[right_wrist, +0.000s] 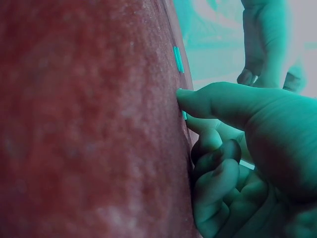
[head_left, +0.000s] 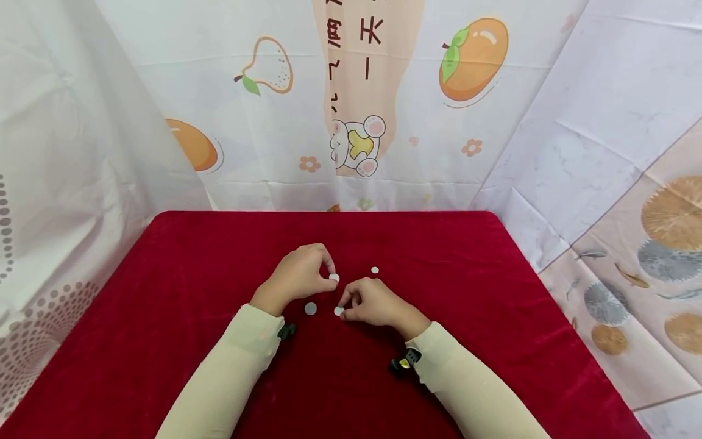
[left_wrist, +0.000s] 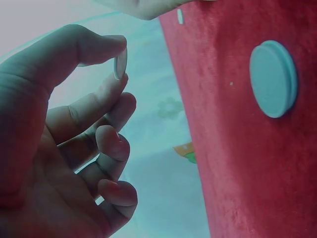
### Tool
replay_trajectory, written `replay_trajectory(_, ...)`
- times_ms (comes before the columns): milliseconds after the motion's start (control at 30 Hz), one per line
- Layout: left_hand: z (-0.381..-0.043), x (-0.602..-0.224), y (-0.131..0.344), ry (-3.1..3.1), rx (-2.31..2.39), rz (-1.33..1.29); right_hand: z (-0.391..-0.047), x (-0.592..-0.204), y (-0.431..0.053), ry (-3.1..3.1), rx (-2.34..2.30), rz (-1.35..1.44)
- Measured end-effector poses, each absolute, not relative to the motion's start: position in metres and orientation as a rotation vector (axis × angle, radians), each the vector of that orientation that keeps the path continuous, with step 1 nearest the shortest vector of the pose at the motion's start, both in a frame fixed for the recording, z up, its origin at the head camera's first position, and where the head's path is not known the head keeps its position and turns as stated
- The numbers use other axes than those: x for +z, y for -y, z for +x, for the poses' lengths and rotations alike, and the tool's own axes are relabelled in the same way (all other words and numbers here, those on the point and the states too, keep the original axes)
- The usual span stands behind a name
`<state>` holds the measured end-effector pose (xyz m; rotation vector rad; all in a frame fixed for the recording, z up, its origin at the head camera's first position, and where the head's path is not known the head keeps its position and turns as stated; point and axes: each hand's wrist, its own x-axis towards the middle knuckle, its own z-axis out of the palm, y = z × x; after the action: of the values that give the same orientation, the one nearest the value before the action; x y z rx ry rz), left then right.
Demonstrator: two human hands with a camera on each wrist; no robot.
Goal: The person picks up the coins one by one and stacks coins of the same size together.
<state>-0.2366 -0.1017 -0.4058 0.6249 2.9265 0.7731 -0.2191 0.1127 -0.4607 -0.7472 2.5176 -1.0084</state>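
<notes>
In the head view my left hand (head_left: 298, 274) pinches a small white disc (head_left: 334, 278) between thumb and index finger. The left wrist view shows this disc (left_wrist: 120, 64) edge-on at the fingertips, raised off the cloth, with the other fingers loosely curled. My right hand (head_left: 375, 303) grips another white disc (head_left: 339, 311) at the cloth by thumb and index finger; a sliver of this disc (right_wrist: 185, 115) shows below the thumb. Left of it lie two discs (left_wrist: 272, 79), one on top of the other and slightly offset.
Another white disc (head_left: 375, 269) lies flat beyond my right hand. Red cloth (head_left: 466, 262) covers the table. White printed curtains (head_left: 219, 36) hang behind the table and along both sides. Dark straps (head_left: 404, 362) sit at both wrists below pale sleeves.
</notes>
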Motion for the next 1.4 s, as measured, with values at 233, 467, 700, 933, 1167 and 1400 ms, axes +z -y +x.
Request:
replay_trajectory(233, -0.233, -0.405, 0.105, -2.932, 0.864, 0.663, -0.219, -0.46, -0.112, -2.517, -0.998, -0.748)
replay_trajectory(467, -0.233, -0.405, 0.107, -2.93, 0.899, 0.664, -0.219, -0.46, -0.112, -2.511, -1.026, -0.759)
replay_trajectory(700, -0.233, -0.408, 0.106, -2.883, 0.896, 0.661, -0.218, -0.46, -0.112, -2.515, -1.027, -0.76)
replay_trajectory(933, -0.233, -0.414, 0.104, -2.81, 0.861, 0.657, -0.217, -0.458, -0.112, -2.51, -1.031, -0.765)
replay_trajectory(1167, -0.234, -0.419, 0.106, -2.772, 0.836, 0.678, -0.219, -0.46, -0.112, -2.513, -1.026, -0.78)
replay_trajectory(1400, -0.235, -0.423, 0.104, -2.742, 0.842, 0.701, -0.218, -0.459, -0.113, -2.514, -1.033, -0.784)
